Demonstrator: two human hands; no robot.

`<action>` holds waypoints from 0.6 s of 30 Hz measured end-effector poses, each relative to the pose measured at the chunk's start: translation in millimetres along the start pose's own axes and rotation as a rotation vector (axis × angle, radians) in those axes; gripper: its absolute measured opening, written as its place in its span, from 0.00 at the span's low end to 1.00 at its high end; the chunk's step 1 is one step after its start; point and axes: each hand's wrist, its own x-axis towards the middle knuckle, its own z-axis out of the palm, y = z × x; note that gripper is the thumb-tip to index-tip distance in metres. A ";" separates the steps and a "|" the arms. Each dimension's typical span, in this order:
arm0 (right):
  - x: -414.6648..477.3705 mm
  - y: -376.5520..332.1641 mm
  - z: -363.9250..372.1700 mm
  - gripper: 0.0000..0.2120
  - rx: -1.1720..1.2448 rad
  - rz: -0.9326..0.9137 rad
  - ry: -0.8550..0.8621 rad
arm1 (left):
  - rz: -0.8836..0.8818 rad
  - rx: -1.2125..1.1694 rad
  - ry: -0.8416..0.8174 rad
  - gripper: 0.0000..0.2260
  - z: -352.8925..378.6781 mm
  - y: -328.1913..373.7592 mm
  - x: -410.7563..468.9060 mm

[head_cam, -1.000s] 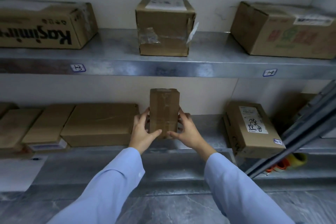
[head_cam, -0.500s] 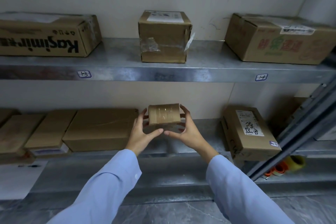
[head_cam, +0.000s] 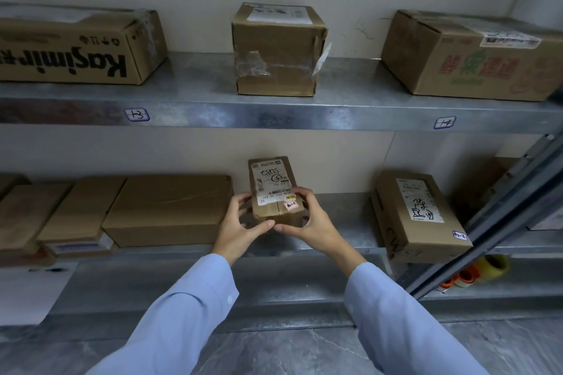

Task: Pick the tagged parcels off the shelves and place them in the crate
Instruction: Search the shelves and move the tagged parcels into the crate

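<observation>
A small brown parcel [head_cam: 273, 184] is held in front of the lower shelf [head_cam: 344, 219], its white shipping label and a small pink tag facing me. My left hand [head_cam: 240, 224] grips its left side and bottom corner. My right hand [head_cam: 307, 219] grips its right side, thumb on top near the pink tag. Another parcel [head_cam: 419, 216] with a white label and a small blue-edged tag lies on the lower shelf to the right. No crate is in view.
The upper shelf [head_cam: 195, 106] carries a long printed carton [head_cam: 76, 49], a taped cube box [head_cam: 277, 50] and a wide carton [head_cam: 475, 58]. Flat cartons [head_cam: 167, 208] lie left on the lower shelf. A slanted metal bar [head_cam: 502, 213] crosses at right, tape rolls [head_cam: 475, 271] beneath it.
Both hands have turned the small parcel over between them: first a plain taped face showed, then its end, now its labelled face with the pink tag.
</observation>
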 end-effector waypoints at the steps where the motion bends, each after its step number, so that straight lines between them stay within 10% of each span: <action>1: 0.1 1.9 1.2 0.35 0.004 0.019 0.007 | 0.001 -0.011 0.009 0.29 1.5 -0.7 -0.3; 7: 4.6 14.3 7.5 0.18 0.008 0.073 0.021 | -0.024 -0.051 0.107 0.29 3.0 -16.3 0.3; 18: 16.6 43.8 26.9 0.30 -0.023 0.049 0.000 | -0.106 0.032 0.120 0.33 5.9 -47.7 9.3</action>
